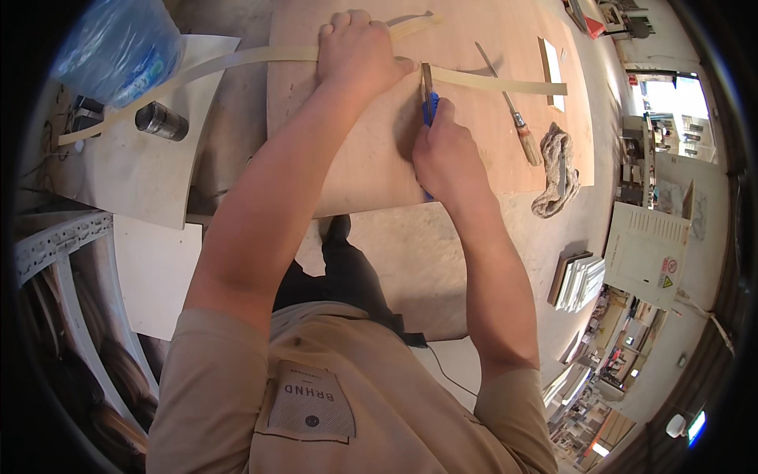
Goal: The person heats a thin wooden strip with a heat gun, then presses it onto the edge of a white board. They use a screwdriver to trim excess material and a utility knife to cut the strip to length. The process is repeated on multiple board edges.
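Note:
A long, thin, pale tan edging strip (pixel 268 54) runs across a wooden board (pixel 355 170), bending down past the board's left side. My left hand (pixel 359 55) is closed over the strip, fingers curled and thumb pointing right. Close to that thumb, my right hand (pixel 450 154) grips a blue-handled cutting tool (pixel 427 83). Its dark metal blade stands across the strip; its exact kind is partly hidden by my fingers. Right of it, the strip's free end (pixel 537 87) passes over the shaft of a thin tool with a wooden handle (pixel 525 142). Another strip piece (pixel 418 25) lies beyond my left hand.
A crumpled cloth (pixel 553 178) with a dark object on it lies at the board's right corner. A white-edged offcut (pixel 552 67) is farther back. At left are a blue clear plastic bundle (pixel 126 51), a black cylindrical container (pixel 162 121) and a metal rack (pixel 67 237).

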A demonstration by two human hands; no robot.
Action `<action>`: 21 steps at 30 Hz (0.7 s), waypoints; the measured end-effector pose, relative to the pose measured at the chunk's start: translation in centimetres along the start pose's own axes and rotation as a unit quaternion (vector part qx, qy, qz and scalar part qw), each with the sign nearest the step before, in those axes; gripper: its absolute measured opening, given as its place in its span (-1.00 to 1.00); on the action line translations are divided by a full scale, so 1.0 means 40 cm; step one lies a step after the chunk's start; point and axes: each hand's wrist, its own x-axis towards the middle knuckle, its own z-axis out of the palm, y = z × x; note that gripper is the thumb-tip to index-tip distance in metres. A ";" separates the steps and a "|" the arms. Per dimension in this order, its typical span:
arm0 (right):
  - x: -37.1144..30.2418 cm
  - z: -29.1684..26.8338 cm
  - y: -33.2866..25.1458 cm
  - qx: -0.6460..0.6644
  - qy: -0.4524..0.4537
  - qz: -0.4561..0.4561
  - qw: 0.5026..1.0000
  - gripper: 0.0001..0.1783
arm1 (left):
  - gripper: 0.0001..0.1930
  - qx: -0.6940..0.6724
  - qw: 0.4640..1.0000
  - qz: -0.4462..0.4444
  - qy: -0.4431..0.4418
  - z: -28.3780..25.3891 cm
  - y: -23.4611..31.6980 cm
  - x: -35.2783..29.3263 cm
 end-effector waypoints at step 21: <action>-0.020 0.009 -0.025 -0.038 -0.003 0.019 0.999 -0.64 | -0.27 -0.006 1.000 -0.010 0.001 0.004 0.005 0.007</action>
